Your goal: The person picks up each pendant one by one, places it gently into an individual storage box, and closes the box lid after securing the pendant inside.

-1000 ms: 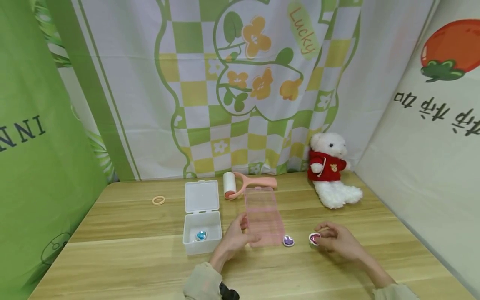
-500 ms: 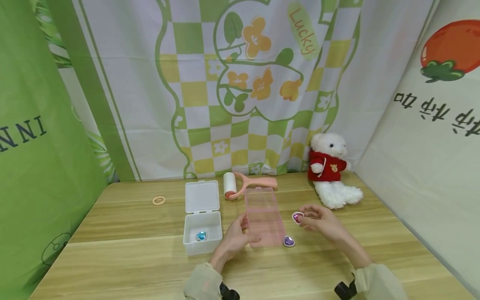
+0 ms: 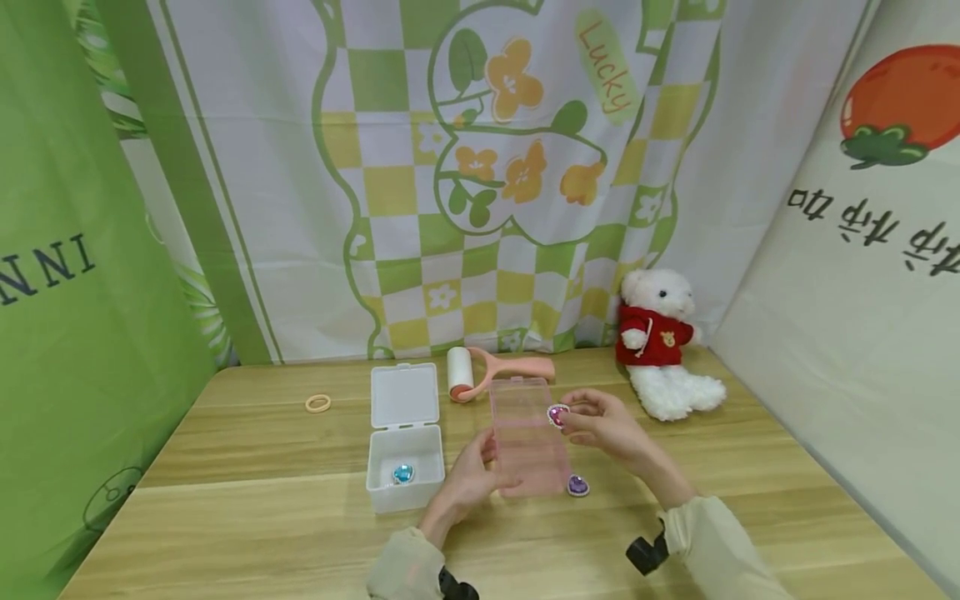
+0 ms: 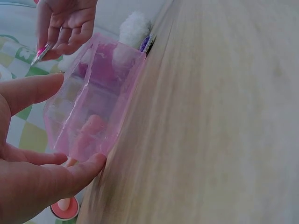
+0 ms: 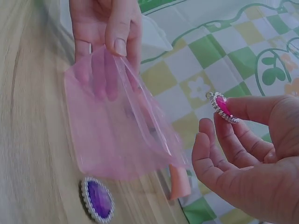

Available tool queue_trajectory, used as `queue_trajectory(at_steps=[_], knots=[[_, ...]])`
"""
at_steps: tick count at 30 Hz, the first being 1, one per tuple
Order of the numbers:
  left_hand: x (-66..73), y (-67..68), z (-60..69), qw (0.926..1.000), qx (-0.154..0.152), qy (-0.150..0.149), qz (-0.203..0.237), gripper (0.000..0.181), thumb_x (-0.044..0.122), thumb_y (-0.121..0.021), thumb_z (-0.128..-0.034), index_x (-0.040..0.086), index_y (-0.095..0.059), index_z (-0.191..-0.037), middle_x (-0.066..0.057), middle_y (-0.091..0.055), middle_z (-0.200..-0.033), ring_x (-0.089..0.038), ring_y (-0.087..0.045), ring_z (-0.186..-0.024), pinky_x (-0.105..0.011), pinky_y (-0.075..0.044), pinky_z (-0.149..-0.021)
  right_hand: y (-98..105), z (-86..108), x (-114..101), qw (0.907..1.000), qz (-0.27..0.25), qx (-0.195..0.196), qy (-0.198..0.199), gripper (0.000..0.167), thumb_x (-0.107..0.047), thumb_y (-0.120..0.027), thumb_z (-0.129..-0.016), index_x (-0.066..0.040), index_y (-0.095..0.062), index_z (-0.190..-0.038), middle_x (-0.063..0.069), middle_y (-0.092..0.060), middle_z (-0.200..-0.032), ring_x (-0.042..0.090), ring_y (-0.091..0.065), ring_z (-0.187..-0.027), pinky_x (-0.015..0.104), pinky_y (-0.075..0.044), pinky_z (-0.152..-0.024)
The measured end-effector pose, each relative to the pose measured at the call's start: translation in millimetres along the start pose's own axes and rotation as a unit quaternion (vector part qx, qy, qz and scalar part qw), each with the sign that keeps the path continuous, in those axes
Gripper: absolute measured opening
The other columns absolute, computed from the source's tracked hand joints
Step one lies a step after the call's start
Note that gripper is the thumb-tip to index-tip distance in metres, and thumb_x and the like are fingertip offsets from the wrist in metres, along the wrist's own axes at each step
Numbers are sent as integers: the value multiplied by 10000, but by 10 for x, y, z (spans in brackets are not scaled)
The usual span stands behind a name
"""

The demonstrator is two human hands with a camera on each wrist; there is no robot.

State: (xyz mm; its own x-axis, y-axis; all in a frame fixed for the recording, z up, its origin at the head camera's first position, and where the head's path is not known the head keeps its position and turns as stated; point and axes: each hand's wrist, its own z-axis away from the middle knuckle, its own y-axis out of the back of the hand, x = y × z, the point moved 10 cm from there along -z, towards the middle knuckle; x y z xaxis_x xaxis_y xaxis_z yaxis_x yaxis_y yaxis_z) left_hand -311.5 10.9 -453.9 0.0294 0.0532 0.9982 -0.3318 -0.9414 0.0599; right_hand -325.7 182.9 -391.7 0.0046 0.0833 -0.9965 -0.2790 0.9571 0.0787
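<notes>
My right hand (image 3: 603, 425) pinches a magenta gem pendant (image 5: 222, 107) with a silvery beaded rim between thumb and fingertips. It holds the pendant just above the right side of a pink translucent compartment box (image 3: 528, 437). The box lies on the table, and its inner dividers show in the left wrist view. At the box's left side, my left hand (image 3: 472, 475) grips it, thumb over the near edge and fingers along the side. A purple gem pendant (image 3: 577, 485) lies on the table by the box's near right corner.
A white lidded box (image 3: 405, 492), lid open, stands left with a blue gem pendant (image 3: 403, 473) inside. Behind lie a lint roller (image 3: 517, 365) and, farther left, a beige ring (image 3: 318, 403). A white teddy bear (image 3: 660, 337) in red sits back right.
My right hand has carried the magenta pendant left and away from me, from beside the purple one to over the pink box. The left hand stays on the box.
</notes>
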Motion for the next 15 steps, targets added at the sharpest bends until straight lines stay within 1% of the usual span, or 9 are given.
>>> queue_trajectory(at_steps=[5,8,11,15], knots=[[-13,3,-6,10000,-11,24,4,860,-66,-741,-726,-97,-267,-1443,-308,-433,-1356,-468,-399,-1257,-559,-347,-1043,-192,-121,33,9998,4,-174,-40,281,-46,-591,-930,90,-486,-1152,29,-636,-922,159,-625,-842,339,-546,-782],[-6,6,0,10000,-17,15,-74,848,-50,-745,-740,-96,-272,-1443,-309,-436,-1358,-462,-402,-1261,-554,-351,-1041,-322,-185,57,9994,39,-340,-72,279,-41,-598,-925,90,-491,-1147,41,-634,-922,181,-626,-843,403,-539,-815],[3,8,14,9999,-38,23,-108,839,-26,-749,-753,-86,-279,-1445,-302,-437,-1366,-449,-402,-1270,-551,-348,-1045,-433,-247,86,9986,194,-477,-77,302,-52,-617,-915,99,-498,-1148,65,-641,-929,206,-629,-847,454,-531,-828],[5,5,18,9999,-103,2,-61,816,1,-750,-766,-61,-302,-1445,-287,-447,-1367,-432,-411,-1270,-546,-351,-1045,-541,-325,106,9961,576,-664,91,358,-44,-630,-898,141,-488,-1170,131,-660,-954,193,-633,-831,483,-532,-807]])
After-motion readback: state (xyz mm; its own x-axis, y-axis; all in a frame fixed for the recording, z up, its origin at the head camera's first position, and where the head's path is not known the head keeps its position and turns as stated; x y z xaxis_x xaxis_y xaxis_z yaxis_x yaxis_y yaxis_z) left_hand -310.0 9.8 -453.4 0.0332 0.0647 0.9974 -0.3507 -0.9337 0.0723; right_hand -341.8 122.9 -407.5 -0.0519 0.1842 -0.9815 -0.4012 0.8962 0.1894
